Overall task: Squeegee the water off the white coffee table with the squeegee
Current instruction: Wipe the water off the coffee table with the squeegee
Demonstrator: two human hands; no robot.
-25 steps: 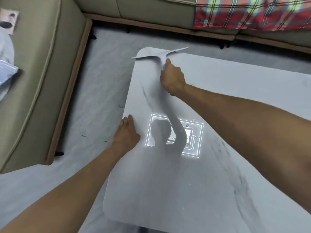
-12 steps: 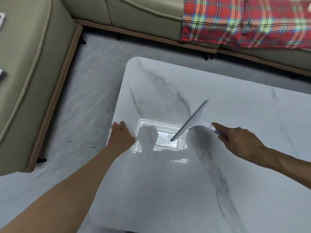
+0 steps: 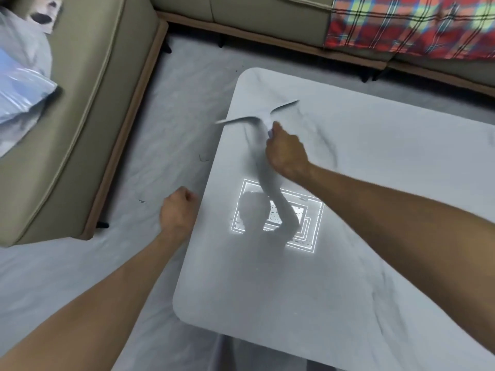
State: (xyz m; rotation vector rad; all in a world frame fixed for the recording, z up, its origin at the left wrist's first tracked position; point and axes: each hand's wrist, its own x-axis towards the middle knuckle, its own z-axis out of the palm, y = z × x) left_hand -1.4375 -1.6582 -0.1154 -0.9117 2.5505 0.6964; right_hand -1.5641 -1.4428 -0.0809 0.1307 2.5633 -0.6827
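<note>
- Squeegee (image 3: 251,121) gripped by its handle in the right hand (image 3: 286,152), fingers wrapped closed around it; the blade is motion-blurred and lies across the far-left part of the white coffee table (image 3: 361,199), its left tip reaching out past the table's left edge.
- Whether the blade is touching the tabletop cannot be told from the blur.
- Left hand (image 3: 178,210) curled into a loose fist, holding nothing, just beside the table's left edge and over the floor (image 3: 67,277); contact with the edge cannot be confirmed.
- Tabletop is glossy, with faint grey veining; it shows a bright square reflection of a ceiling light (image 3: 278,218) near its left-centre, crossed by the dark reflection of the person's head and raised arm.
- Small dark specks show inside the reflection; what they are cannot be told.
- Beige sofa (image 3: 88,103) stands to the left and along the far side, well apart from the table.
- Red plaid blanket (image 3: 409,25) lies on the far sofa section, upper right.
</note>
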